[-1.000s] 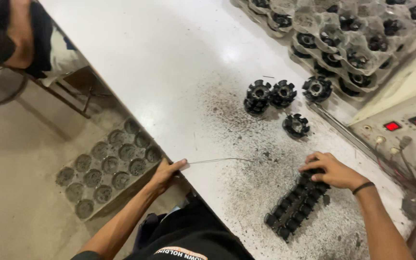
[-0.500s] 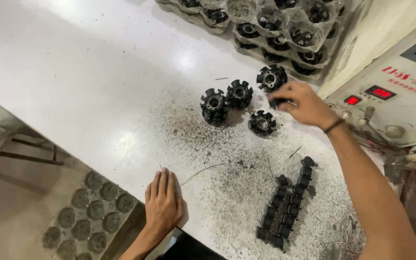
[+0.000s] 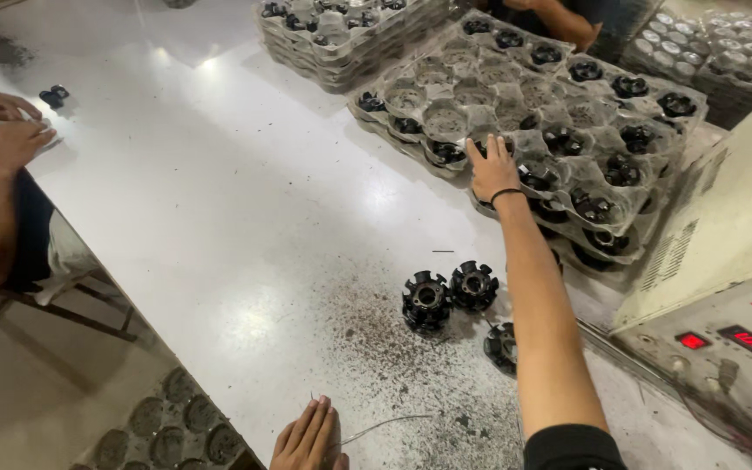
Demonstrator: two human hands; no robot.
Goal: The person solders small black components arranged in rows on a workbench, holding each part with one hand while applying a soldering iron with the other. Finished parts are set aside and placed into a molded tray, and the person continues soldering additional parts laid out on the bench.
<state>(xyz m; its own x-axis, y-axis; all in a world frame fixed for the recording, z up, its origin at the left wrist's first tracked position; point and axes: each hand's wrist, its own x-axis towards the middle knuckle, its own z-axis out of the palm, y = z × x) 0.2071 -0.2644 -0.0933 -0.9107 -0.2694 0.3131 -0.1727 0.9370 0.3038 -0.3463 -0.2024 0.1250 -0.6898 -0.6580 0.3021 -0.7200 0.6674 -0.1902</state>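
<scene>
Broadly, the white table fills most of my view, dusted with dark grit toward my edge. On its far right sits a stack of grey moulded trays, several pockets holding black toothed parts. To my right stands a beige machine with red lit displays. My right hand is stretched far out, fingers straight and close together, resting on the near rim of the tray stack just beside a pocket with a black part; it clamps nothing. My left hand lies flat on the near table edge, fingers together, holding nothing, with a thin wire just beside it. Between my hands, two black toothed parts stand touching each other on the table, and a third lies near, partly hidden behind my forearm. At far left, another person's hands rest on the table.
</scene>
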